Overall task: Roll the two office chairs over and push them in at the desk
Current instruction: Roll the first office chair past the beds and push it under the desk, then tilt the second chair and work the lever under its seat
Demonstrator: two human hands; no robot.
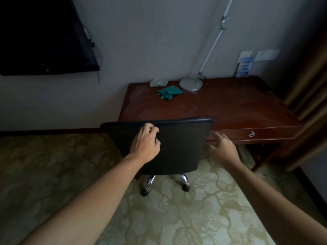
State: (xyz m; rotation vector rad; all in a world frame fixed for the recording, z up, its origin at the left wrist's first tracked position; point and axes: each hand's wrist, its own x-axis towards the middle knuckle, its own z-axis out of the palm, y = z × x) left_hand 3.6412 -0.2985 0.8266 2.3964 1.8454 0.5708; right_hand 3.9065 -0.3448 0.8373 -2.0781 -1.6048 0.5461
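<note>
A black office chair [178,147] stands with its back towards me, its seat tucked under the left part of the dark red wooden desk [230,110]. Its chrome legs and black casters rest on the carpet below. My left hand [146,141] lies on the upper part of the backrest, fingers curled just below its top edge. Just right of the backrest's side edge my right hand [223,147] hovers with relaxed fingers spread, holding nothing. Only one chair is in view.
On the desk sit a lamp with a round base [191,84], a teal cloth [169,92] and a tissue box [159,83]. A drawer with a key [251,133] faces me. A dark TV [44,36] hangs at left; curtains [307,96] at right. Patterned carpet [177,218] covers the floor.
</note>
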